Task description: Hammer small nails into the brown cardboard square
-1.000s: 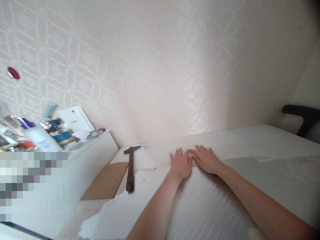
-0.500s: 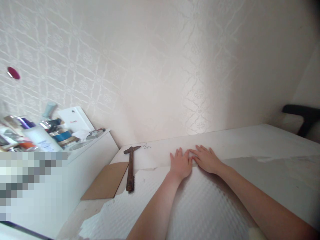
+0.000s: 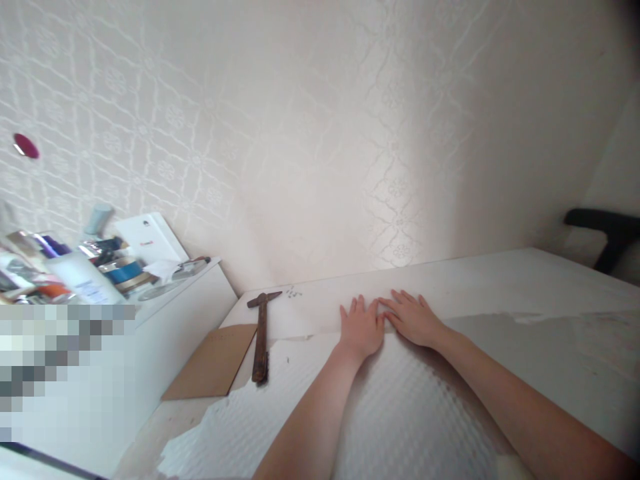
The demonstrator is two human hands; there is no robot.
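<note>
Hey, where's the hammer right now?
In the head view, the hammer lies left of the left hand, at the right edge of the brown board, its head just left of the small scattered bits near the wall.

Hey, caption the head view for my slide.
Bare left hand and right hand, palms down on a flat white surface; left of them, a long brown hammer and flat brown board.

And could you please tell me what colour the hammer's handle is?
The handle is dark brown (head view).

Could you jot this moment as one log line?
left hand: palm down, white surface | right hand: palm down beside it | hammer: lying left of hands | brown board: beside hammer
</note>
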